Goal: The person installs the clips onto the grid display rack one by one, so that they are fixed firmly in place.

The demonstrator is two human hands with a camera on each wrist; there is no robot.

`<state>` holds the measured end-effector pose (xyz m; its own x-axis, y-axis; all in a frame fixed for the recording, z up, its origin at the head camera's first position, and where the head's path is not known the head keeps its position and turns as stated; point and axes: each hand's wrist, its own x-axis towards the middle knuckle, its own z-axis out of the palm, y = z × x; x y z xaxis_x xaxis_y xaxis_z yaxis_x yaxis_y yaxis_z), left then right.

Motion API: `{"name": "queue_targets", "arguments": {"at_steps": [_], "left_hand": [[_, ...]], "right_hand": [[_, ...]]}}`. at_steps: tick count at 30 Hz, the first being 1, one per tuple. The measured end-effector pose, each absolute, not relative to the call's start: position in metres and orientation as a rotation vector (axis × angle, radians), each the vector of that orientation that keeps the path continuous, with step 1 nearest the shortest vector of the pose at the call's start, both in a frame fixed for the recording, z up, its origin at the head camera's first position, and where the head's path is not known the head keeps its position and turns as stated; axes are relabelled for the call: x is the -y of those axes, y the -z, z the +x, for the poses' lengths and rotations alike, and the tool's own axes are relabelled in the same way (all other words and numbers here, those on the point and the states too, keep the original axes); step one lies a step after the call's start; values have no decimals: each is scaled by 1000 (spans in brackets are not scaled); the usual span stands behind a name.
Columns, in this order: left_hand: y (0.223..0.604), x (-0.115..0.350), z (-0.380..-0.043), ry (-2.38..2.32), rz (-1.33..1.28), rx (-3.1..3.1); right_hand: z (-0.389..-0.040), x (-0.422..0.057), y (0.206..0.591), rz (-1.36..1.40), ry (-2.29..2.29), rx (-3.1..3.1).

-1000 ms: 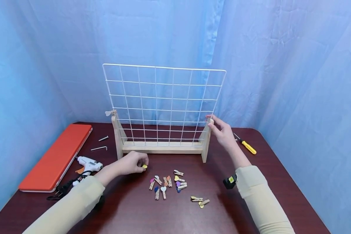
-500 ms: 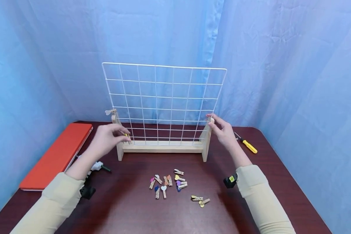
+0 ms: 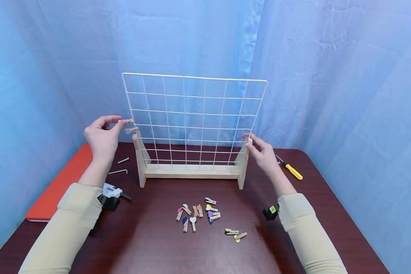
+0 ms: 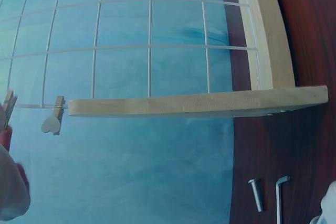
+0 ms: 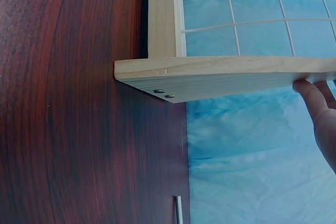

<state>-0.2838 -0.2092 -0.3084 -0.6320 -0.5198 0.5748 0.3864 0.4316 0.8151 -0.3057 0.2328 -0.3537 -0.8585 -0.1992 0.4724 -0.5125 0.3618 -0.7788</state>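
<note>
A white wire grid (image 3: 195,77) stands upright in a pale wooden stand (image 3: 191,176). Thumb and fingers of my left hand (image 3: 102,137) pinch a small wooden clothespin (image 3: 131,121), its tip right at the grid's left side wire. Just below it, a clothespin with a white heart (image 4: 51,123) is clipped on that same wire, above the left wooden upright (image 4: 194,104). My right hand (image 3: 264,154) holds the top of the right upright (image 5: 226,77), thumb in front and fingers partly hidden behind.
Several heart-decorated clothespins (image 3: 193,224) lie on the dark table in front of the stand. At left are a red case (image 3: 58,186), a glue gun (image 3: 111,190), a bolt (image 4: 255,195) and a hex key (image 4: 280,198). A yellow screwdriver (image 3: 293,172) lies at right.
My left hand has lifted the clothespin from the table in front of the stand, up and left to the grid's left side wire. The right hand has stayed at the right upright.
</note>
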Motion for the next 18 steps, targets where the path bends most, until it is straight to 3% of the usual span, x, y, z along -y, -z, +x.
{"name": "queue_targets", "arguments": {"at_steps": [7,18], "left_hand": [[309,207,-297,1386,248,1694],[313,200,-299,1398,177,1673]], "right_hand": [[-306,-233,354,636,-1487,2333],[-305,-230,353,631,-1477,2336]]}}
